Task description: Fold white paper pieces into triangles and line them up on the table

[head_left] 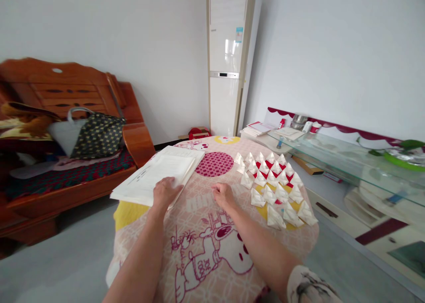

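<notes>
A stack of white printed papers (159, 165) lies on the left side of the round table. My left hand (165, 191) rests on the near right edge of this stack, its thumb apart from the fingers and nothing visibly gripped. Over the middle of the tablecloth (199, 205) is my right hand (225, 195), fingers curled together, with no object showing in them. To its right stand several folded white paper pieces (270, 192), pointed like small pyramids and set out in rough rows.
A wooden sofa (133, 148) with a star-patterned bag (99, 134) stands to the left. On the right is a glass-topped cabinet (345, 161) with papers, cups and a green tray (405, 161). A tall white air conditioner (226, 95) stands behind the table.
</notes>
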### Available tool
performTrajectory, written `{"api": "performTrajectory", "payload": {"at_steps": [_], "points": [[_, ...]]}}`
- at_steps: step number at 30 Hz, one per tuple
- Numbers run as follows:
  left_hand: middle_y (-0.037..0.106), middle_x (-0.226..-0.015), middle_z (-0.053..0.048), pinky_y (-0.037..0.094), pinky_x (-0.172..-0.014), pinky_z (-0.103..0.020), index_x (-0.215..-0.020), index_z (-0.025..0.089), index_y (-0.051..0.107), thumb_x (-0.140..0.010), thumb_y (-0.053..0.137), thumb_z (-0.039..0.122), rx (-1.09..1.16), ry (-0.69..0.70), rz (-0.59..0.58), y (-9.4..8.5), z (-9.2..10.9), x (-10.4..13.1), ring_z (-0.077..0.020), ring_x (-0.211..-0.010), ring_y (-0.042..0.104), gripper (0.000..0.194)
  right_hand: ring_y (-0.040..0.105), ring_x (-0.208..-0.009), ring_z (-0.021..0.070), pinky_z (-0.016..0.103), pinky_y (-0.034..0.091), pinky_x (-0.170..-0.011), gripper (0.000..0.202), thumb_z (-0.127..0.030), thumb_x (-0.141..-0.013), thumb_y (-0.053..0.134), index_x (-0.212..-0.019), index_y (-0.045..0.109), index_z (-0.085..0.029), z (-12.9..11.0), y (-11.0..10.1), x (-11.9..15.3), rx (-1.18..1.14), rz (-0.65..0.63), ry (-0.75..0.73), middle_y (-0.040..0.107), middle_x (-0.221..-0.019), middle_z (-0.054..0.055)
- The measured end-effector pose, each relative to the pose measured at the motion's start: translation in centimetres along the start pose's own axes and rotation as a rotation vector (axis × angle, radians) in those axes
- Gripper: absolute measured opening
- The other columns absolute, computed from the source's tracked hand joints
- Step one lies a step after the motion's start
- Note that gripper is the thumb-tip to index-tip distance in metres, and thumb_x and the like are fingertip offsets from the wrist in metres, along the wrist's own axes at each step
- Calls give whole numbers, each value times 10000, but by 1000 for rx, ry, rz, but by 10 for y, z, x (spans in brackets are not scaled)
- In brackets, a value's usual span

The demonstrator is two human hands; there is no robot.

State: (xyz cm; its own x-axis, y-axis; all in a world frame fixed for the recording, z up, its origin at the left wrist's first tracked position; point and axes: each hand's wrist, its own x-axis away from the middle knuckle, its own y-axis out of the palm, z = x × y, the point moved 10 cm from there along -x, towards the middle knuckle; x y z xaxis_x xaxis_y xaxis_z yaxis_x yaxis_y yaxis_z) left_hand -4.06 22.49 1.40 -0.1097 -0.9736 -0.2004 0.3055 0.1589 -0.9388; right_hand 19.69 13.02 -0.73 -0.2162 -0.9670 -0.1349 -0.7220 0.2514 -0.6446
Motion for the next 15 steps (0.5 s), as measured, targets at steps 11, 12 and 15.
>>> {"api": "performTrajectory", "payload": {"at_steps": [11, 12, 15], "points": [[652, -1304, -162, 480, -1015, -409, -1254, 137, 668, -873, 577, 432, 10, -141, -83, 3, -6, -14, -346, -1213, 601, 491, 612, -650, 155, 224, 444, -637, 247, -126, -813, 557, -928, 773, -162, 5, 4, 0, -130, -18, -22, 682, -649, 2], [652, -1305, -161, 479, -1018, -410, -1253, 140, 670, -872, 581, 433, 20, -156, -75, 2, -7, -14, -348, -1222, 595, 489, 605, -639, 153, 223, 440, -631, 243, -125, -809, 559, -919, 773, -164, 5, 4, 0, -141, -19, -24, 672, -636, -3], [648, -1317, -155, 477, -1029, -431, -1251, 151, 675, -861, 600, 450, 57, -167, -29, -3, -7, -10, -357, -1237, 583, 497, 580, -599, 144, 220, 428, -601, 237, -130, -810, 561, -912, 771, -171, 7, 5, 0, -175, -19, -23, 640, -598, -18]]}}
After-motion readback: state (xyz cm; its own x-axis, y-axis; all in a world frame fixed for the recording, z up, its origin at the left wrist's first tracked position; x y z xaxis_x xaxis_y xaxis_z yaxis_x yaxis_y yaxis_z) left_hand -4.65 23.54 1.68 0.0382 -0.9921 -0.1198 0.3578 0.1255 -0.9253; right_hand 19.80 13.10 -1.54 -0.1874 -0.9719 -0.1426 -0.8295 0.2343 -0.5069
